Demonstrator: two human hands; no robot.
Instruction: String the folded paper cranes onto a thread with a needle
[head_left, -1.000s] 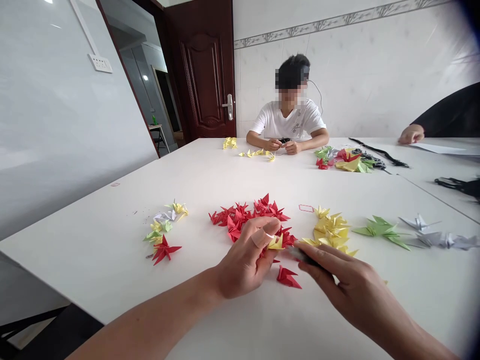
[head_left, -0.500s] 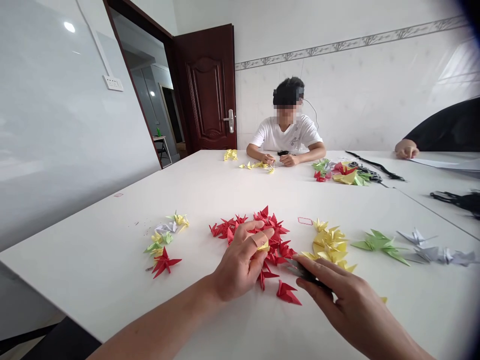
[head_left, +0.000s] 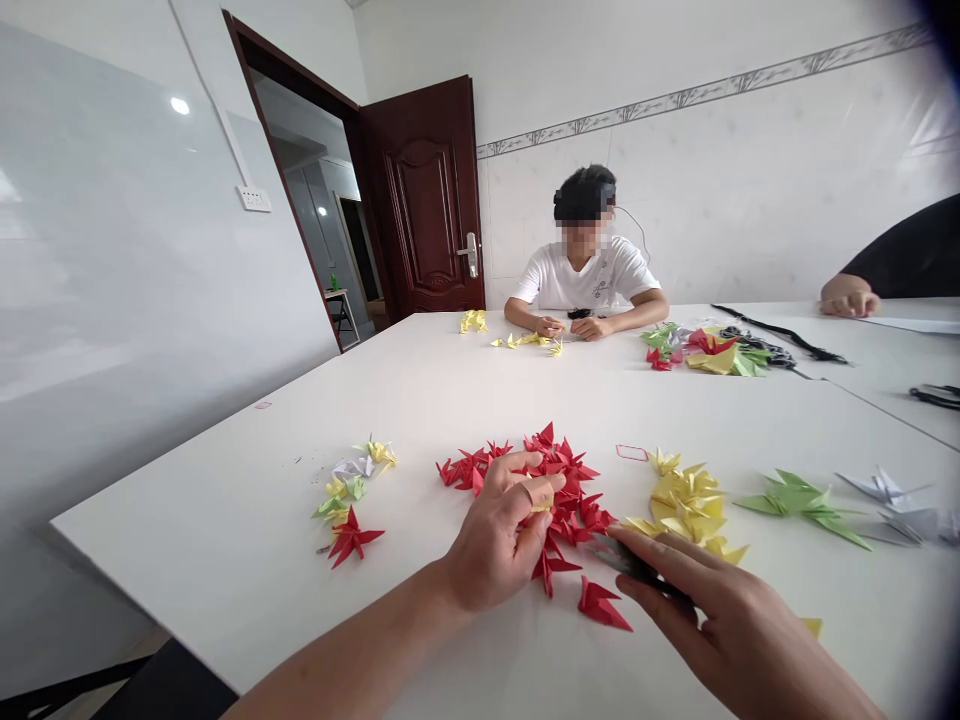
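My left hand (head_left: 501, 535) hovers over a heap of red paper cranes (head_left: 574, 470), fingers curled around a small piece of yellow paper (head_left: 541, 506) mostly hidden by them. A tan band wraps one finger. Lower right, my right hand (head_left: 712, 600) grips a dark tool with a grey metal tip (head_left: 634, 568); the fingers hide its kind. Its tip points at the red heap's right edge. One red crane (head_left: 603, 605) lies apart below the tip. Just beyond my right hand sits a pile of yellow cranes (head_left: 686, 500).
A mixed row of cranes (head_left: 349, 490) lies left on the white table (head_left: 210, 520). Green (head_left: 799, 503) and white cranes (head_left: 885, 488) are at right. Across the table a person in white (head_left: 585, 270) handles yellow cranes; another person's hand (head_left: 851, 297) rests at far right.
The view has shifted, so the whole scene sits slightly further right and lower. Both hands keep nearly the same pose over the cranes, still gripping the same things.
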